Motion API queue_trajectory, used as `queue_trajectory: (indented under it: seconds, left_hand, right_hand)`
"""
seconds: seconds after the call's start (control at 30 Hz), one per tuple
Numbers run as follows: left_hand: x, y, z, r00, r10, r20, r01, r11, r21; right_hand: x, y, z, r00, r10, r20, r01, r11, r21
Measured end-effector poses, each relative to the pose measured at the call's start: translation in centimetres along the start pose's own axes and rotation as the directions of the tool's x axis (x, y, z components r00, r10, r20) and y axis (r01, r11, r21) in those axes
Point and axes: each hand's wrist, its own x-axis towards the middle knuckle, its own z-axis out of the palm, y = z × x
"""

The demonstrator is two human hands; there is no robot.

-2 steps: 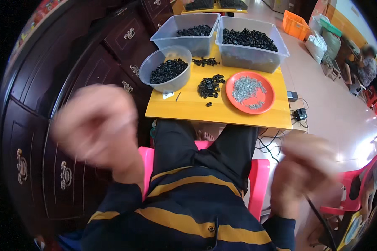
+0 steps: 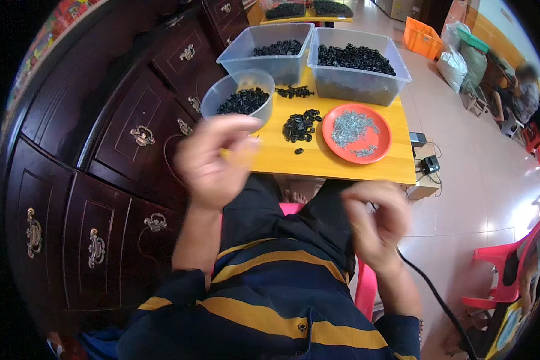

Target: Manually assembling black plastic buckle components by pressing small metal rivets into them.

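Note:
My left hand (image 2: pixel 216 162) is raised in front of the table's left front edge, its index finger and thumb apart with nothing seen between them. My right hand (image 2: pixel 378 225) hovers over my right thigh with curled fingers; blur hides whether it holds anything. Beyond them on the yellow table (image 2: pixel 270 159) lies a loose pile of small black oval pieces (image 2: pixel 300 126), with one single black oval piece (image 2: pixel 299 151) nearer me. An orange-red plate (image 2: pixel 378 153) holds many small silvery metal pieces (image 2: pixel 351 127). Black stick-like pieces (image 2: pixel 294 92) lie farther back.
A round clear tub (image 2: pixel 264 111) and two rectangular clear bins (image 2: pixel 288 66) (image 2: pixel 357 87), all with black pieces, stand at the back. Dark drawers (image 2: pixel 120 162) line the left. Right of the table are a small box, cables and an orange crate (image 2: pixel 423 37); a person sits farther off.
Both hands have moved inward and closer together. My left hand has come right, toward the table, and its fingers have spread; my right hand has come left over my thigh.

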Motion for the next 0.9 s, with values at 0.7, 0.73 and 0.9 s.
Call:
queue_trajectory:
  seconds: [0.7,0.73,0.9]
  left_hand:
    - [-13.0,-15.5,10.1,0.827,-0.385,0.409,0.240,0.900,0.364]
    - [-12.9,-15.2,10.1,0.827,-0.393,0.402,0.279,0.908,0.314]
    - [-13.1,-11.3,10.3,0.756,-0.506,0.415,0.504,0.855,0.125]
  right_hand:
    - [-9.7,14.9,8.9,0.501,0.710,0.495,-0.838,0.256,0.481]
    - [-9.4,15.0,8.7,0.443,0.749,0.494,-0.853,0.181,0.489]
    - [-8.9,15.2,8.2,0.390,0.852,0.349,-0.758,0.082,0.647]
